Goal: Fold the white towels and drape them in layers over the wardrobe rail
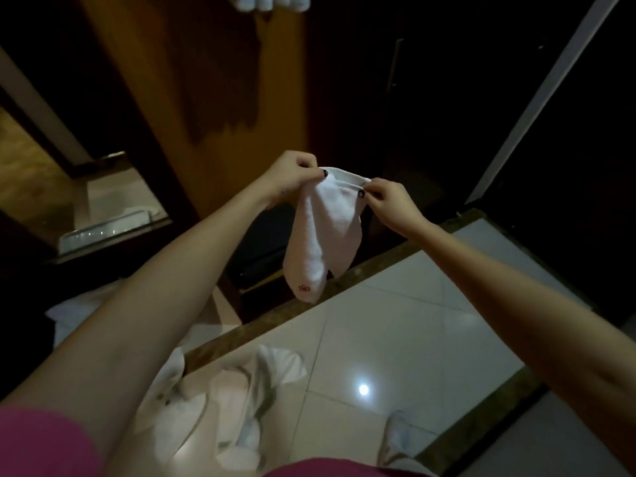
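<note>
A pink sleeve point(41, 442) fills the lower left corner; above it, on a dark wooden ledge, sits a shallow tray point(113, 225) with a clear, glassy rim, its contents too dim to make out; a smooth orange-brown wooden panel point(220, 80) rises behind. The left hand point(292, 173) pinches one top corner of a small white towel point(327, 228), thumb and fingers clamped on the hem, the thumbnail painted dark; the towel is soft terry cloth, held in the air between both hands in front of the dark wardrobe, hanging down in a loose tapered fold. Near its bottom tip is a tiny red mark point(304, 288), too small to read. At the top edge hang more white towels point(272, 1); below, a crumpled heap of towels point(241, 390) lies on the floor point(430, 321). The right hand point(389, 204) pinches the other top corner the same way; the floor is glossy pale tile with a bright light reflection; a white slipper point(395, 438) shows at the bottom.
</note>
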A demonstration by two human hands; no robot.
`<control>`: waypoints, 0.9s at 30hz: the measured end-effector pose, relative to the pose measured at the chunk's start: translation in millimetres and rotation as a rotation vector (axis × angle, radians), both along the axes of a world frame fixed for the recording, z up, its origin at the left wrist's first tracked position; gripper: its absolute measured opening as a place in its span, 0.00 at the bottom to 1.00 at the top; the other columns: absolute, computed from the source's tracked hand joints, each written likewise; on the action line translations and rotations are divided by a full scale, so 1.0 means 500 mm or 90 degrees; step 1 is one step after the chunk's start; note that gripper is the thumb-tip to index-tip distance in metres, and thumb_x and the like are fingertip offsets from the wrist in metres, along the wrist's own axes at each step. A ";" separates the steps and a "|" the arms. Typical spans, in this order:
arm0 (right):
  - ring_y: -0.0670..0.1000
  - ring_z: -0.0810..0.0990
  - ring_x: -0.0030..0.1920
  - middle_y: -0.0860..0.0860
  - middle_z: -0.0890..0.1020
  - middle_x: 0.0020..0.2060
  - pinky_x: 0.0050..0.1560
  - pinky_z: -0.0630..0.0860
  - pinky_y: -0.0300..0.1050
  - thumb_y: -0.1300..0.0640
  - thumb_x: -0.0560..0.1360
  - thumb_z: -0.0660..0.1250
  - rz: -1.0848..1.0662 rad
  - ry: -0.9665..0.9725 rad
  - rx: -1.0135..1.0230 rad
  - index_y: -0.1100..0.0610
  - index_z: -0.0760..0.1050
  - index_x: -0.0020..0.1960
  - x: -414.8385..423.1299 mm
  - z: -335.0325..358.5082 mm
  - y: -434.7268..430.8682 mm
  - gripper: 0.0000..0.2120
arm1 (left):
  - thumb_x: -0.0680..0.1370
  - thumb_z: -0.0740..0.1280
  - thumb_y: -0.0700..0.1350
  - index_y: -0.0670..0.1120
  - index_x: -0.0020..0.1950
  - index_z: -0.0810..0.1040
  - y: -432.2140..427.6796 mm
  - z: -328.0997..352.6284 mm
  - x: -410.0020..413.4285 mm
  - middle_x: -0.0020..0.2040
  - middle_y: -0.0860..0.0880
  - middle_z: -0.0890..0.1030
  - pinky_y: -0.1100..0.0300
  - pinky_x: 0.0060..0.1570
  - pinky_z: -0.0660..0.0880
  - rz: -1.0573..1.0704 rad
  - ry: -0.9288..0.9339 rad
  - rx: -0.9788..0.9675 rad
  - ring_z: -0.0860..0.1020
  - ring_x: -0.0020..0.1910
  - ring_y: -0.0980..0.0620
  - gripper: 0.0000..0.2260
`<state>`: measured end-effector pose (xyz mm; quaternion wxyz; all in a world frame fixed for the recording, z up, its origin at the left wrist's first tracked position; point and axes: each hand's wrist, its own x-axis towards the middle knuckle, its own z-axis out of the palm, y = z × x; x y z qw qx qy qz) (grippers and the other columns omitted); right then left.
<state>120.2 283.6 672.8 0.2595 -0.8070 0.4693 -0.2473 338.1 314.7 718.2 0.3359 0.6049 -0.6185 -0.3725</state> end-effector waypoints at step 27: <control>0.40 0.74 0.32 0.49 0.75 0.33 0.37 0.71 0.36 0.59 0.78 0.67 0.150 -0.160 0.119 0.57 0.72 0.35 -0.242 0.088 -0.335 0.12 | 0.75 0.70 0.40 0.47 0.40 0.77 -0.220 0.016 -0.212 0.46 0.49 0.79 0.61 0.48 0.72 0.093 0.006 -0.025 0.77 0.47 0.54 0.06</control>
